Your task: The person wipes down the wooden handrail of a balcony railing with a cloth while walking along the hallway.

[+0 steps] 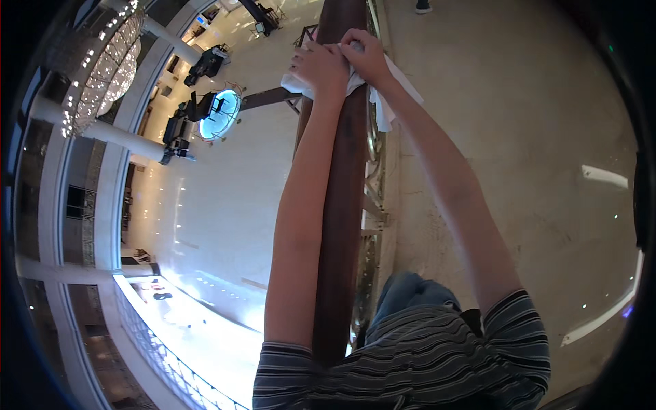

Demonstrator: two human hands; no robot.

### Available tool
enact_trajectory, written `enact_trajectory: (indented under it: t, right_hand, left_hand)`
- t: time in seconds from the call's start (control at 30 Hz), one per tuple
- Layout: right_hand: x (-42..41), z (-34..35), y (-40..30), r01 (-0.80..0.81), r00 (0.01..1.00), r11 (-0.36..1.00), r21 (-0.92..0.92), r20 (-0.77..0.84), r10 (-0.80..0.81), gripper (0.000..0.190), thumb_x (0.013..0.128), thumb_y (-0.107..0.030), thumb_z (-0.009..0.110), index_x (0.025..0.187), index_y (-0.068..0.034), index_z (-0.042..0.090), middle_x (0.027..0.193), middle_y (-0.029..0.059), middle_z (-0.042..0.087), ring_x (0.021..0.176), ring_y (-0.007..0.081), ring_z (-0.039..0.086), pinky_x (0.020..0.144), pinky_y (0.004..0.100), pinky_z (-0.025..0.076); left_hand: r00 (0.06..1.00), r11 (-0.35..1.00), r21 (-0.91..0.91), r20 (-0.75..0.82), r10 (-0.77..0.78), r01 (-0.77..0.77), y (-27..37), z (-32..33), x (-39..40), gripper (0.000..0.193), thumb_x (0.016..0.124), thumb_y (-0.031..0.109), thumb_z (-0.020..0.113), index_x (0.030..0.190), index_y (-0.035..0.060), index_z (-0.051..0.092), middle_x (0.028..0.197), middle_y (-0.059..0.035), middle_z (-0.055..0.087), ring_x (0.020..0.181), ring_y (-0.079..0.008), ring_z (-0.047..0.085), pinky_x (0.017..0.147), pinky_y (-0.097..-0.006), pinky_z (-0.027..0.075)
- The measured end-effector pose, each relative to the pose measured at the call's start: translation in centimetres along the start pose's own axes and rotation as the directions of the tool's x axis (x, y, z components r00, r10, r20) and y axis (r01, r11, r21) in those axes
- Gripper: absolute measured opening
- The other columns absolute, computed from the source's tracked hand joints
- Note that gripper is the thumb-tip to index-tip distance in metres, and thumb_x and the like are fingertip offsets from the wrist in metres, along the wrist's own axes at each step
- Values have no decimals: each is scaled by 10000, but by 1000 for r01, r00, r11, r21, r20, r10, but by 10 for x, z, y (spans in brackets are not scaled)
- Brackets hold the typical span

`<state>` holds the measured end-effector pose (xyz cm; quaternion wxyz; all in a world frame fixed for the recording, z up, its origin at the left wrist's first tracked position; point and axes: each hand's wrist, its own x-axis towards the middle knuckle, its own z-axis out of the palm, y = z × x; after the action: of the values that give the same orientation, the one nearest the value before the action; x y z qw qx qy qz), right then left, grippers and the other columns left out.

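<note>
A white cloth (380,106) is draped across a dark brown handrail (344,205), and its loose end hangs down on the right side. My left hand (322,65) lies over the cloth on the rail's left side, its fingers wrapped around it. Just to the right, my right hand (366,57) grips a bunched part of the same cloth near the rail's right edge. The two hands almost touch at the thumbs. Both arms reach forward, the left along the rail and the right over the floor.
Ornate metal balusters (373,189) stand under the rail. Left of it is a drop to a hall below, with a round lit platform (220,115) and a piano. A crystal chandelier (105,66) hangs far left. Tiled floor (502,128) runs along the right; a shoe (423,7) shows ahead.
</note>
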<state>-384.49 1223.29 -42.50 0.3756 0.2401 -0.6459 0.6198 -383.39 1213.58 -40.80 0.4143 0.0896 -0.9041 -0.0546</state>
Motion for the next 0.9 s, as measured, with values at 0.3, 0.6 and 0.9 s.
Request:
enact_trajectory:
  t: [0.3,0.6,0.9]
  right_hand:
    - [9,-8,54,-55,987,963,-263,-163,12,72,730,-90,500,761,-36,536,746,118,536,746,305,531,652,381,441]
    - [72,-11,132,34,977,876,-481,-167,-130,36,736,-71,508,761,-51,525,752,119,521,767,321,519,664,419,432]
    - [72,-9,182,-11,993,831,-556,-102,-55,51,746,-79,492,771,-41,515,795,139,522,807,332,510,686,439,419]
  left_hand:
    - [979,981,-1,-65,196,-196,29,47,18,312,779,313,521,857,13,549,926,-205,540,875,-343,540,735,-454,399]
    - [939,906,-354,162,304,-233,53,126,109,365,762,402,526,853,60,615,856,-179,598,832,-357,594,716,-458,468]
    - [909,801,-458,-39,415,-386,58,187,116,244,720,297,576,719,56,611,770,-121,582,739,-312,593,658,-427,476]
